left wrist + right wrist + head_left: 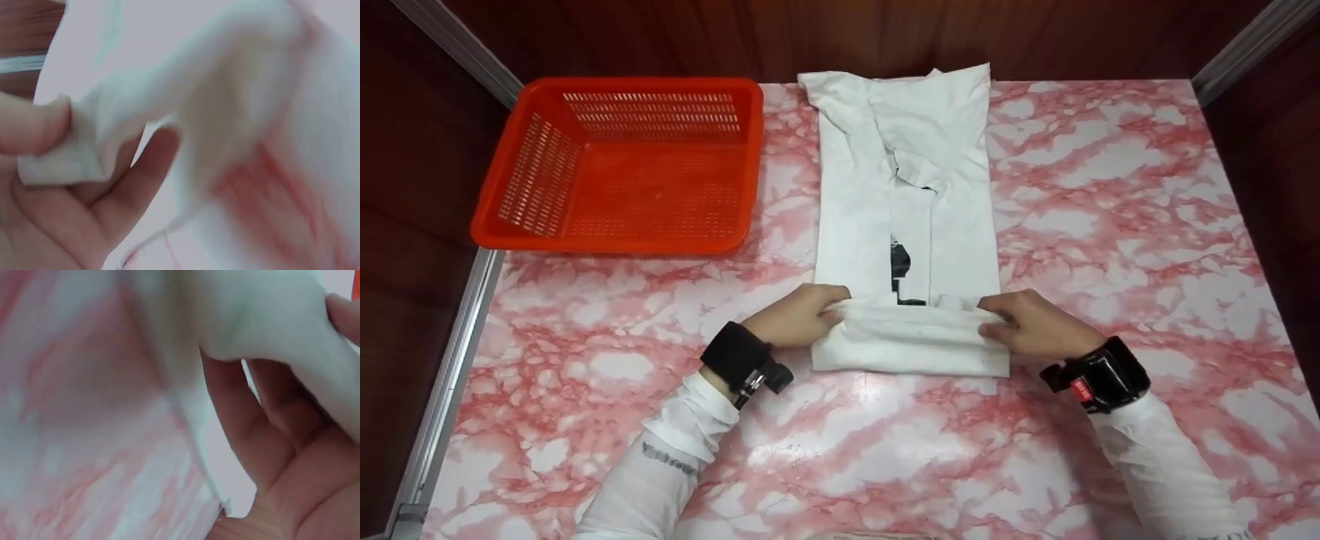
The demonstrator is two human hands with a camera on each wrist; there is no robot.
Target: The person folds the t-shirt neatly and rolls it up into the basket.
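A white shirt (pixel 851 210) lies lengthwise on the table, its sides folded in toward the middle. Bits of black print (pixel 900 259) show in the gap between the two sides. Across its near end runs a turned-up fold (pixel 911 345). My left hand (pixel 795 319) pinches the left end of this fold, and my right hand (pixel 1039 326) pinches the right end. In the left wrist view the cloth (pixel 73 157) is caught between thumb and fingers. The right wrist view shows cloth (pixel 264 320) lifted over my curled fingers, the thumb on its far side.
An orange-red plastic basket (pixel 607 244) with slotted walls stands at the back left, nothing in it. The table (pixel 1125 225) has a pink and white marbled top. Dark wood panels (pixel 840 34) rise behind it and at both sides.
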